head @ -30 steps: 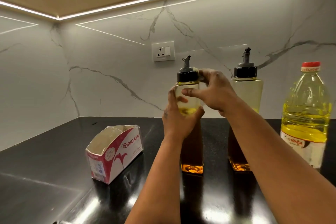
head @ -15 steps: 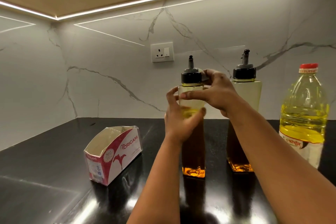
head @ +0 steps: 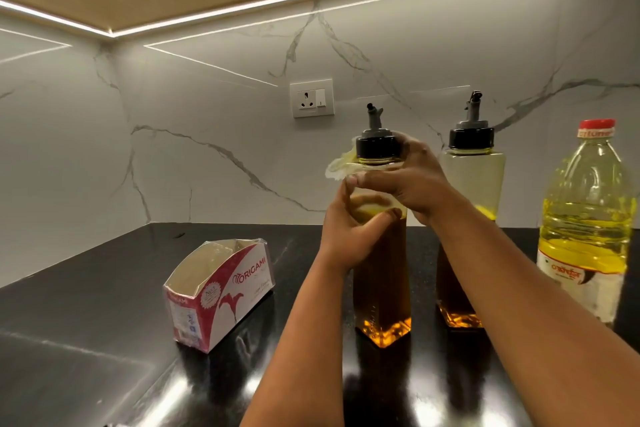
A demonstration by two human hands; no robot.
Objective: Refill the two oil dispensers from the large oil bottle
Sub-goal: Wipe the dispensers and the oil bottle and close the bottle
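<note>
Head view: both hands on the near oil dispenser, apparently working at its black cap.

The left hand (head: pixel 349 236) wraps the near oil dispenser (head: pixel 381 263) at mid-body, fingers and thumb curled round it; the right hand (head: pixel 412 180) curls over its shoulder just under the black cap (head: pixel 377 146), with a pale crumpled tissue (head: pixel 341 166) showing at the neck, though which fingers pinch it cannot be told. The dispenser stands upright on the black counter (head: pixel 104 288), long axis vertical, directly ahead of both hands. The second dispenser (head: pixel 472 184), capped, stands just to its right, and the large oil bottle (head: pixel 588 218), red cap on, farther right, nearer the right arm. The cap probably lifts straight up along that axis. A tissue box (head: pixel 221 291) lies to the left.
</note>
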